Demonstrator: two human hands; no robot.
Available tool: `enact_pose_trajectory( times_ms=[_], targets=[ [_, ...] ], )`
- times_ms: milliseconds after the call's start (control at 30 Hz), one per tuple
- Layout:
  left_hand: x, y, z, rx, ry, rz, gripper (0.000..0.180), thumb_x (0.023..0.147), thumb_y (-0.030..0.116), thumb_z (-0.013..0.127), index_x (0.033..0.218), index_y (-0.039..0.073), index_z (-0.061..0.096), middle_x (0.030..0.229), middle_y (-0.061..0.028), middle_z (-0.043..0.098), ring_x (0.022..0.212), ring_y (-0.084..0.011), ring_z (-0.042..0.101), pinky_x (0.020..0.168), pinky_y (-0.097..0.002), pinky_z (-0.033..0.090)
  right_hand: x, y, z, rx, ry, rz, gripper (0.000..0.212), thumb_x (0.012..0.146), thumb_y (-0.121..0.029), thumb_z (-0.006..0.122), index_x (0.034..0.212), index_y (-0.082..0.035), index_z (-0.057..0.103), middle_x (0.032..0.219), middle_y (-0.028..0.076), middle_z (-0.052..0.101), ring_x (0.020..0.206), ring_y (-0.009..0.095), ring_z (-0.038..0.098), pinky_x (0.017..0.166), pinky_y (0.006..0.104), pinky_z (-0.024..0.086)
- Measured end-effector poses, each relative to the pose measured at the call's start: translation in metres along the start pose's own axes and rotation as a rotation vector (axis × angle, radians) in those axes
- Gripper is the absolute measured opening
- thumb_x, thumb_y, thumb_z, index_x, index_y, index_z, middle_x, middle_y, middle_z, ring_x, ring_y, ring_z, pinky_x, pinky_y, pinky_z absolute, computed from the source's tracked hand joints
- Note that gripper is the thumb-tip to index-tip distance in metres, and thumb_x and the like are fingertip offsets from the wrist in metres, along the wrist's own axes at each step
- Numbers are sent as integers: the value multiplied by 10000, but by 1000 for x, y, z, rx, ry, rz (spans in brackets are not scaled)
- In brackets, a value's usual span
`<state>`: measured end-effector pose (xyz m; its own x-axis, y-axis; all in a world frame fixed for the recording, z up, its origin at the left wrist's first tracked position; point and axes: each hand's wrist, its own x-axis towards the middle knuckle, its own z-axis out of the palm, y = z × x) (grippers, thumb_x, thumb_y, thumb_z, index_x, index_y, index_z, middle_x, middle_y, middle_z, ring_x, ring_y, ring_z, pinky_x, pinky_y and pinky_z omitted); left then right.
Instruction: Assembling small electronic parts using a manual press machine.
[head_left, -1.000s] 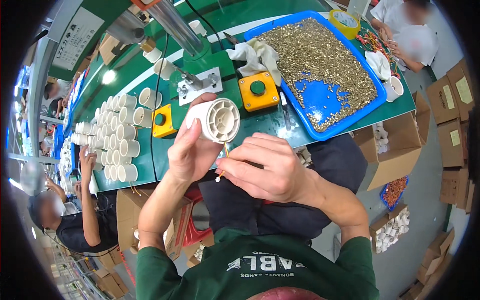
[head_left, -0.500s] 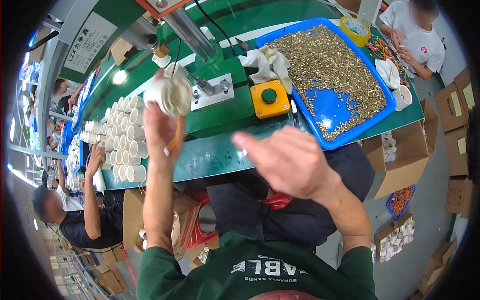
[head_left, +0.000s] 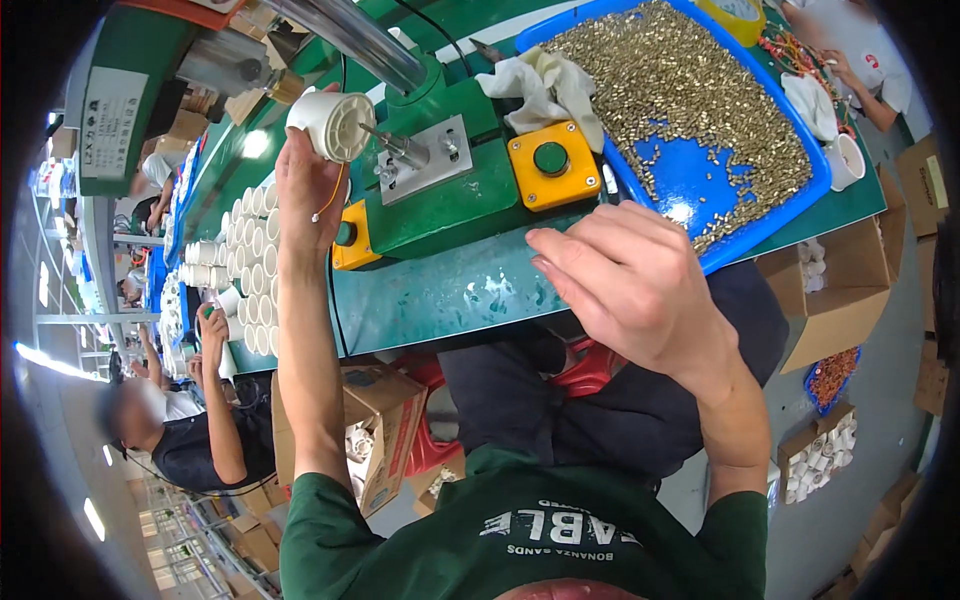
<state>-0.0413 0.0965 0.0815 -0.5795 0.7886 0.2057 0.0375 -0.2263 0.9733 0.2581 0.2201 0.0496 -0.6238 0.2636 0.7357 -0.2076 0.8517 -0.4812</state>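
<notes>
My left hand [head_left: 308, 190] grips a white round plastic housing [head_left: 342, 125], its ribbed open face turned to the right and a thin orange wire [head_left: 335, 195] hanging from it. The housing is beside the metal pin [head_left: 395, 143] on the green press base [head_left: 440, 210]; whether they touch I cannot tell. To the right, my right hand [head_left: 635, 285] is above the table's front edge, thumb and forefinger brought together. Anything between those fingertips is too small to make out. Near it lies a blue tray [head_left: 680, 185] holding many small brass pieces [head_left: 690, 75].
Yellow boxes with button tops, a right one [head_left: 553, 165] and a left one [head_left: 352, 240], flank the press base. A white cloth [head_left: 545, 88] lies behind. Many white cups [head_left: 255, 245] stand at left, near a co-worker [head_left: 215, 430]. Cardboard boxes [head_left: 840, 310] stand at right.
The housing in my left hand has turned its open face toward the pin. My right hand has moved right, its thumb now against the forefinger. The view has shifted slightly.
</notes>
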Motion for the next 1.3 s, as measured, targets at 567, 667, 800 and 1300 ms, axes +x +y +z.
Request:
enact_pose_trajectory(
  times_ms=[567, 667, 800, 1300],
  targets=[
    [6, 7, 0, 170, -65, 71, 628, 992, 480, 500, 1417, 25, 415, 1430, -113, 485, 1340, -239, 441, 1162, -407, 287, -6, 4, 3, -22, -25, 25, 224, 685, 10, 767, 892, 20, 680, 720, 90, 589, 635, 253, 592, 557, 356, 467],
    [9, 11, -3, 178, -81, 80, 623, 993, 475, 503, 1417, 27, 417, 1428, -109, 486, 1339, -237, 442, 1156, -411, 290, -7, 4, 1, -24, -30, 35, 200, 702, -6, 759, 883, 18, 678, 711, 90, 579, 640, 257, 588, 563, 359, 467],
    [7, 18, 4, 297, -97, 205, 532, 966, 255, 629, 1383, -30, 463, 1310, -143, 571, 1178, -226, 577, 1011, -385, 463, -9, 6, 3, -15, -72, 62, 185, 722, -32, 752, 883, 16, 673, 706, 92, 575, 656, 263, 589, 578, 368, 471],
    [-13, -2, 15, 716, -101, 115, 521, 807, 127, 810, 1250, -6, 570, 1098, -79, 678, 972, -171, 632, 897, -330, 492, -4, 9, 10, -141, -143, 212, 203, 814, -60, 714, 998, 2, 654, 1182, 161, 577, 819, 294, 668, 713, 390, 548]
  ],
)
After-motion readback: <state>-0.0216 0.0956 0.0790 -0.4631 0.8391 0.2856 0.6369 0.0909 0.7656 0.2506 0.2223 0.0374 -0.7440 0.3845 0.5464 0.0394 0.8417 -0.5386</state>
